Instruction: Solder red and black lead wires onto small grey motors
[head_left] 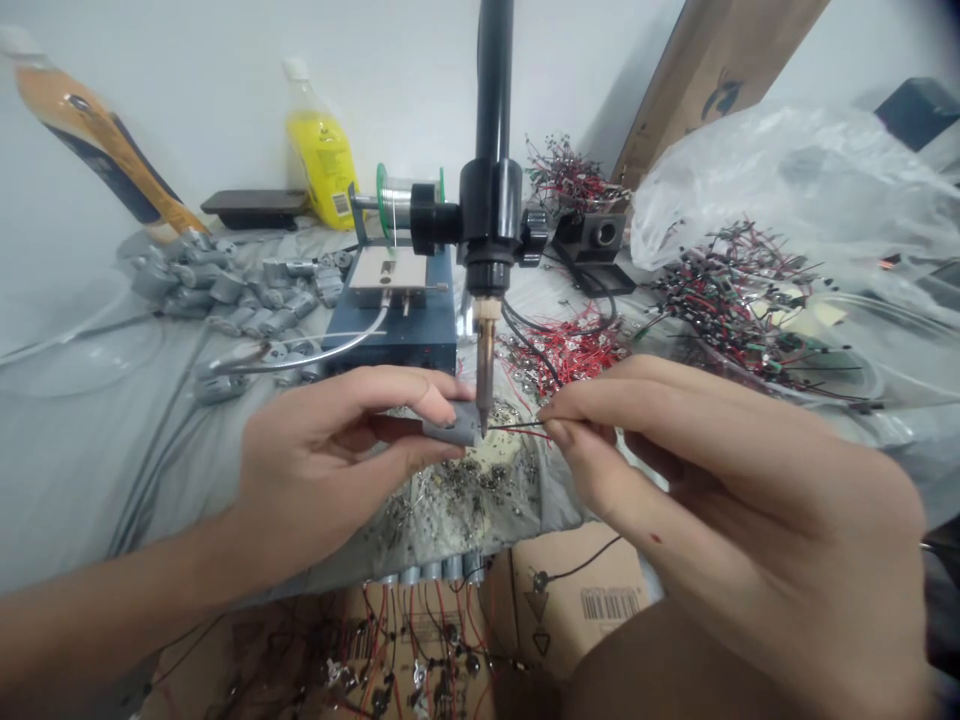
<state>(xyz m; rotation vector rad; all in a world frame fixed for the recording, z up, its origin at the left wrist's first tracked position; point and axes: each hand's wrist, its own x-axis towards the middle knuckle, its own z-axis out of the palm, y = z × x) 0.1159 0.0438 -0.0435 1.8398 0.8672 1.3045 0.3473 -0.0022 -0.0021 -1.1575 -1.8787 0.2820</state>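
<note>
My left hand [352, 455] grips a small grey cylindrical motor [452, 428] between thumb and fingers, its end turned to the right. A soldering iron [486, 370], clamped upright in a black holder, points down with its tip at that end of the motor; whether they touch I cannot tell. From the right, my right hand [675, 470] pinches a thin black wire [517, 426] that reaches to the motor's end beside the tip. A red wire [534, 433] runs just below the black one, into the same pinch.
A solder spool [405, 200] sits on a blue feeder box [390, 340] behind my hands. Loose grey motors [225, 285] are heaped at left. Red wires [570, 350] and black-and-red wire bundles [742, 300] lie at right. Below the table edge, wired motors [431, 570] rest by cardboard boxes [577, 590].
</note>
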